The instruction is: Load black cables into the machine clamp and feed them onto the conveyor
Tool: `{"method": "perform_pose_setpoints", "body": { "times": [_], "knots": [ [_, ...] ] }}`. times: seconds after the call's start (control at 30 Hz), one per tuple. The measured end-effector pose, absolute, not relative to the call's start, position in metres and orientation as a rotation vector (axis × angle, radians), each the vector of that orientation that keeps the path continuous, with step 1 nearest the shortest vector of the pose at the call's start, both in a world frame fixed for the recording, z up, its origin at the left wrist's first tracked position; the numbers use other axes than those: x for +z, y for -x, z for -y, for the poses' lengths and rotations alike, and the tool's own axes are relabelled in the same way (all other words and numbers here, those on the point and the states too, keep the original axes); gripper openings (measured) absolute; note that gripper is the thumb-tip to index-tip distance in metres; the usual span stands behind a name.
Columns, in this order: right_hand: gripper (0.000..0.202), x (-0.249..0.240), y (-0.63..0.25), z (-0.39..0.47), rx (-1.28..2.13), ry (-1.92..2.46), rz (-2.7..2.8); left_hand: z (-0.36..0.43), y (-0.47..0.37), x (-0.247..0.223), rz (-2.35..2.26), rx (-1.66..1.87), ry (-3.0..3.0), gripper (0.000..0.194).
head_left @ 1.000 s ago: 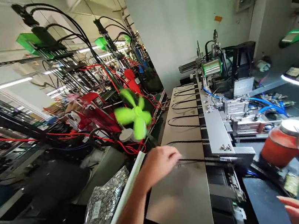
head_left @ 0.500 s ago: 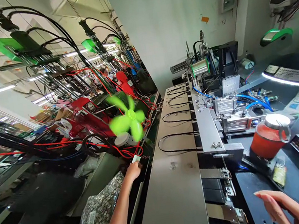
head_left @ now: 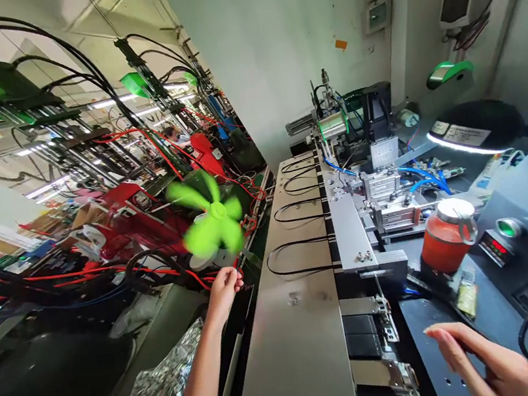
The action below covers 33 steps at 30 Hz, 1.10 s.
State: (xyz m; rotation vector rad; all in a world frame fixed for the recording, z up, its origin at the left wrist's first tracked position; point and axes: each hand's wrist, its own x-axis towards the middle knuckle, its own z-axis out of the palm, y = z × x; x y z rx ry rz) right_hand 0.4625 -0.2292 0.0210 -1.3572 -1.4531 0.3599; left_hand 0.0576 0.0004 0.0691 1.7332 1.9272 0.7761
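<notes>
My left hand (head_left: pixel 226 285) reaches forward beside the left edge of the long metal plate (head_left: pixel 296 345), just below a green fan (head_left: pixel 218 211). Its fingers are pinched together, and what they hold, if anything, is too small to name. My right hand (head_left: pixel 481 357) hovers at the lower right over the dark machine base (head_left: pixel 422 326), thumb close to the forefinger and nothing visible between them. Black cable loops (head_left: pixel 295 243) lie across the plate. Below my left forearm is a silvery bag of small parts (head_left: pixel 163 385).
An orange-red jar (head_left: pixel 444 240) and a small yellowish bottle (head_left: pixel 467 296) stand right of the metal cylinders (head_left: pixel 395 215). A round lamp (head_left: pixel 472 127) overhangs the right side. A wire spool (head_left: pixel 332 125) sits at the back. Red machines (head_left: pixel 132 211) are at the left.
The view has shifted right, so most things appear further left. The whitish piece that was in my left hand no longer shows. My right hand keeps nearly the same pose.
</notes>
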Motion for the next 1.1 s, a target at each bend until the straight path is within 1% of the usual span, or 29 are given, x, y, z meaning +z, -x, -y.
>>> {"method": "perform_pose_setpoints", "body": {
  "times": [0.07, 0.1, 0.17, 0.27, 0.33, 0.4, 0.53, 0.6, 0.67, 0.73, 0.83, 1.0, 1.1],
  "knots": [
    [0.013, 0.029, -0.453, 0.224, 0.402, 1.322, 1.438, 0.000, -0.094, 0.087, -1.755, 0.879, -1.761, 0.055],
    [0.015, 0.034, -0.448, 0.222, 0.426, 1.314, 1.425, 0.003, -0.115, 0.096, -1.660, 0.905, -1.787, 0.055],
    [0.018, 0.044, -0.439, 0.216, 0.476, 1.309, 1.410, 0.015, -0.162, 0.112, -1.447, 0.903, -1.897, 0.048],
    [0.024, 0.055, -0.429, 0.210, 0.616, 1.338, 1.355, 0.047, -0.228, 0.125, -1.010, 0.793, -2.331, 0.027],
    [0.023, 0.058, -0.423, 0.207, 0.700, 1.352, 1.232, 0.072, -0.258, 0.123, -0.744, 0.677, -2.471, 0.022],
    [0.020, 0.057, -0.418, 0.206, 0.768, 1.332, 1.072, 0.093, -0.274, 0.114, -0.576, 0.590, -2.521, 0.024],
    [0.021, 0.054, -0.411, 0.207, 0.790, 1.284, 0.861, 0.109, -0.276, 0.104, -0.513, 0.531, -2.552, 0.027],
    [0.020, 0.056, -0.412, 0.210, 0.782, 1.277, 0.873, 0.110, -0.273, 0.112, -0.548, 0.402, -2.443, 0.027],
    [0.016, 0.062, -0.414, 0.215, 0.779, 1.264, 0.976, 0.110, -0.270, 0.126, -0.610, 0.210, -2.270, 0.029],
    [0.012, 0.068, -0.417, 0.218, 0.737, 1.249, 1.099, 0.111, -0.268, 0.139, -0.669, 0.090, -2.135, 0.030],
    [0.009, 0.073, -0.415, 0.217, 0.636, 1.227, 1.191, 0.114, -0.268, 0.143, -0.667, 0.177, -2.139, 0.026],
    [0.012, 0.069, -0.408, 0.210, 0.635, 1.211, 1.018, 0.116, -0.273, 0.117, -0.606, 0.514, -2.352, 0.024],
    [0.018, 0.070, -0.415, 0.213, 0.621, 1.267, 1.092, 0.111, -0.275, 0.109, -0.542, 0.480, -2.443, 0.024]
  ]
}}
